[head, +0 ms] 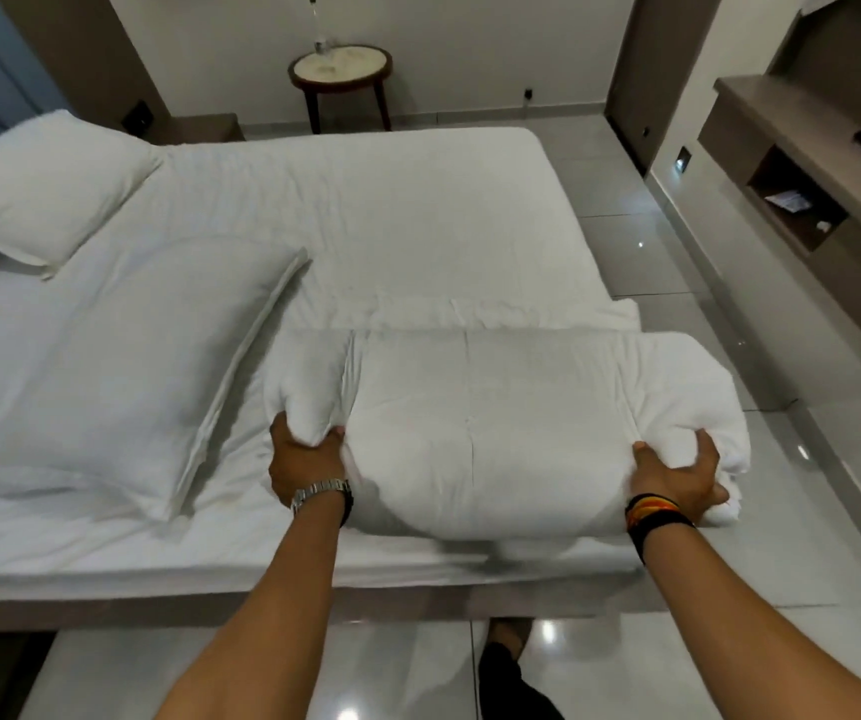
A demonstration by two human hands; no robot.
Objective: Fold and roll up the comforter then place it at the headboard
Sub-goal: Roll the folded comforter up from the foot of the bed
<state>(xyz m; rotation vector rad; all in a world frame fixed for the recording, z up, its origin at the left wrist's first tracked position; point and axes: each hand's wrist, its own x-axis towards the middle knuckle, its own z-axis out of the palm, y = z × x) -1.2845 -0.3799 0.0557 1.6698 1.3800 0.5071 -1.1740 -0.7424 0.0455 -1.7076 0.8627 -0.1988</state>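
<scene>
left hand (299, 456) and right hand (679, 475) grip opposite ends of the rolled comforter (485, 433), likely keeping the roll tight, near the bed (210, 558) edge

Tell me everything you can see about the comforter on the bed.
The comforter is white, thick and padded, with stitched seams. It is partly rolled into a bulky bundle at the near right corner of the bed; an unrolled part lies flat beyond it. The left hand and right hand grip its two ends.
</scene>
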